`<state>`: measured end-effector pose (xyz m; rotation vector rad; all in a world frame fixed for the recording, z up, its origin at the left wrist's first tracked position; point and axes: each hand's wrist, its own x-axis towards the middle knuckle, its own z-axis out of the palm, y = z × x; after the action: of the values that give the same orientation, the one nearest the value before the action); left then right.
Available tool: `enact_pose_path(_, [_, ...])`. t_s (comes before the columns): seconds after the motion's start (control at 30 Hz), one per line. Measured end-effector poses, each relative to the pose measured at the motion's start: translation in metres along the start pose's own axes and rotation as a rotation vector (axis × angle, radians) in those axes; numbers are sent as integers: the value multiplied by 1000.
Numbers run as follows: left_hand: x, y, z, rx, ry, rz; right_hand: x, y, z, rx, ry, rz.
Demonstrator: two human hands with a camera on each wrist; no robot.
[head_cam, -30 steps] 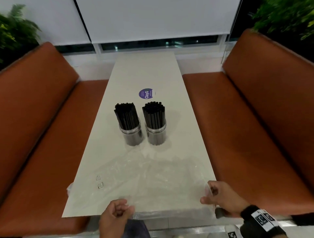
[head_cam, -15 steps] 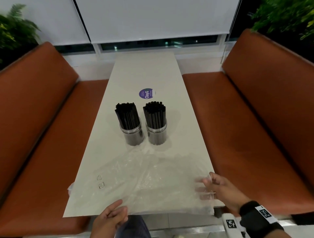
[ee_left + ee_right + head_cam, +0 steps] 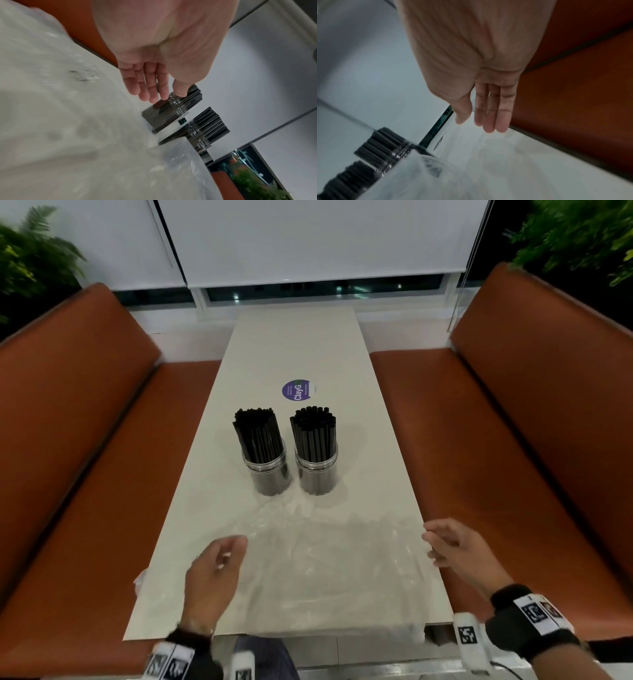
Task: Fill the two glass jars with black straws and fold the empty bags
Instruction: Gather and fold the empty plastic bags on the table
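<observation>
Two glass jars stand side by side mid-table, the left jar (image 3: 268, 470) and the right jar (image 3: 317, 469), each packed with upright black straws (image 3: 257, 436). A clear plastic bag (image 3: 329, 563) lies spread flat on the near part of the table. My left hand (image 3: 219, 563) hovers over the bag's left part, fingers relaxed, holding nothing; in the left wrist view this left hand (image 3: 150, 86) shows straight fingers above the table. My right hand (image 3: 445, 546) is at the bag's right edge, fingers loosely extended; the right wrist view shows the right hand (image 3: 488, 116) empty.
The long pale table (image 3: 294, 347) carries a round purple sticker (image 3: 296, 389) behind the jars. Orange bench seats (image 3: 479, 440) flank it on both sides, with a window and blinds beyond. Green plants (image 3: 30, 258) fill the upper corners.
Both hands have let go of the bag's near edge and moved forward over the table. The bag now lies flatter.
</observation>
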<state>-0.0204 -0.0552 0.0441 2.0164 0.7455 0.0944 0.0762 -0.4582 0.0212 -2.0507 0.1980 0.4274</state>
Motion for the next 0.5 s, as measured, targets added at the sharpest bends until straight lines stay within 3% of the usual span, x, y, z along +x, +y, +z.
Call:
enact_pose_path(0.07, [34, 12, 11, -27, -80, -7, 21, -6, -5, -144, -28, -91])
enact_pose_path(0.17, [75, 26, 40, -46, -229, -125, 48, -23, 3, -299, -153, -195])
enact_pose_path(0.27, [88, 38, 65, -13, -356, -195, 62, -43, 20, -306, -277, -226])
enact_pose_path(0.4, [91, 42, 83, -34, -431, -195, 74, -51, 35, -272, -327, -252])
enact_pose_path(0.5, [91, 37, 90, -45, -415, -173, 82, -44, 37, -266, -323, -232])
